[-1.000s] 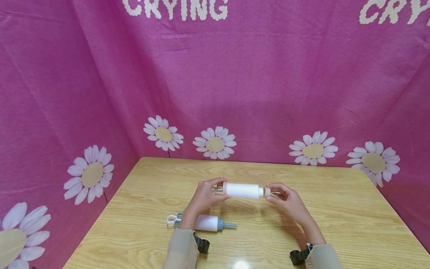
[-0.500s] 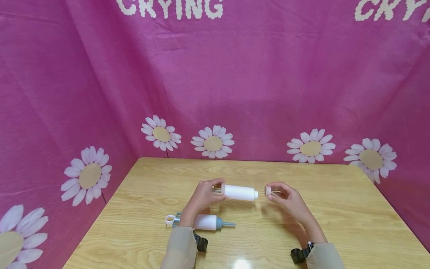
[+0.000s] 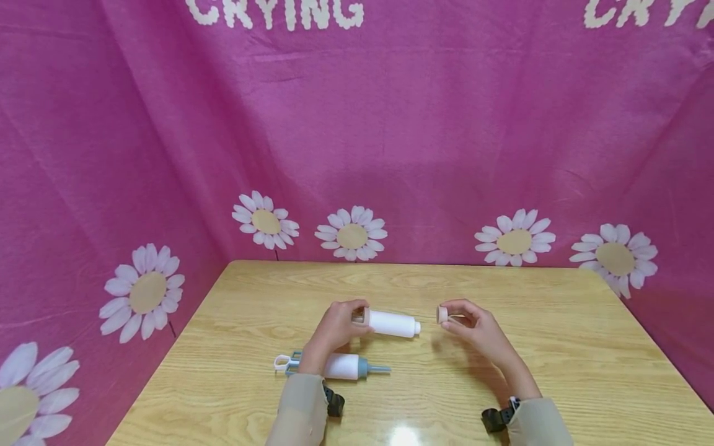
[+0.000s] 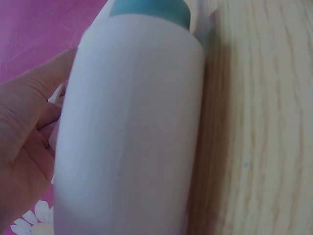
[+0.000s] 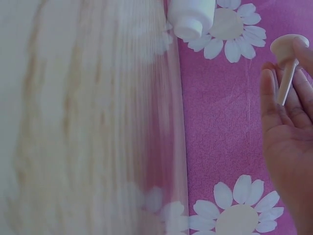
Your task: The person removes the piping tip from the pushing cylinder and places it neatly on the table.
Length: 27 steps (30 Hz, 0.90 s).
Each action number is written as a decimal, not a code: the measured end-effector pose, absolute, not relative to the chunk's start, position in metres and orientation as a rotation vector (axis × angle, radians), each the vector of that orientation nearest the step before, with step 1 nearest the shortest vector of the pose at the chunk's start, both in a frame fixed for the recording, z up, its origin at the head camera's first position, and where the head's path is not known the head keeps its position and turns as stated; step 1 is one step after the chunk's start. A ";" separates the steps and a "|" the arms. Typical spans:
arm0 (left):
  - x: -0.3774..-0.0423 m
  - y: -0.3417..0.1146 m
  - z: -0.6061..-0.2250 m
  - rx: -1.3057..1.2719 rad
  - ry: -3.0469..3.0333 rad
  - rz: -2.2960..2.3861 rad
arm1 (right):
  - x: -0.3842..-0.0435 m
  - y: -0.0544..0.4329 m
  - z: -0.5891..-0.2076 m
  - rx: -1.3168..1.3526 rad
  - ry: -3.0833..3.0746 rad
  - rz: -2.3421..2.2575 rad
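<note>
Head view shows the left hand (image 3: 336, 328) pinching the beige collar (image 3: 366, 316) of a white, cylindrical, plastic-looking bottle (image 3: 393, 324), probably light, stiff, slippery and best held mid-barrel, jutting from those fingertips toward the right hand (image 3: 476, 331), whose fingers pinch a beige, round-based nozzle cap (image 3: 442, 314).

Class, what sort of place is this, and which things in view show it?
Probably a makeshift recording corner: magenta cloth printed with white daisies hangs behind a pale wood-grain table, and the person has wrist-worn black boxy devices.
</note>
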<state>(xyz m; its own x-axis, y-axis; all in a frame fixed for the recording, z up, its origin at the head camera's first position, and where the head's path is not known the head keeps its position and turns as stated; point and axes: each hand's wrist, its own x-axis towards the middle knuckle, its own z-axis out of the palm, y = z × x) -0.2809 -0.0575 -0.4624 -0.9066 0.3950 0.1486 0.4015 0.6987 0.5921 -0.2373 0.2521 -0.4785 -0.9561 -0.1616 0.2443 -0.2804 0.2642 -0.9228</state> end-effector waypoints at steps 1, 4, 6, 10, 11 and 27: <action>-0.281 -0.058 -0.463 -0.671 -2.891 -1.004 | -0.237 0.252 -0.479 0.428 -2.412 1.800; -0.281 -0.059 -0.465 -0.658 -2.900 -0.990 | -0.237 0.251 -0.479 0.452 -2.404 1.791; -0.282 -0.059 -0.468 -0.651 -2.906 -0.991 | -0.237 0.251 -0.479 0.464 -2.398 1.786; -0.283 -0.061 -0.472 -0.658 -2.911 -0.985 | -0.237 0.251 -0.480 0.478 -2.399 1.771; -0.283 -0.061 -0.473 -0.655 -2.913 -0.999 | -0.237 0.251 -0.480 0.473 -2.400 1.768; -0.282 -0.064 -0.474 -0.663 -2.898 -1.115 | -0.237 0.249 -0.481 0.455 -2.443 1.761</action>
<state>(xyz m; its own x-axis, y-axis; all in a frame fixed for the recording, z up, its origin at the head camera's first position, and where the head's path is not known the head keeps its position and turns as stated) -0.2824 -0.0638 -0.4741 -0.9121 0.3932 0.1157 0.3694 0.6662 0.6479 -0.2371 0.2488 -0.4810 -0.9509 -0.1836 0.2493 -0.2946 0.2885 -0.9110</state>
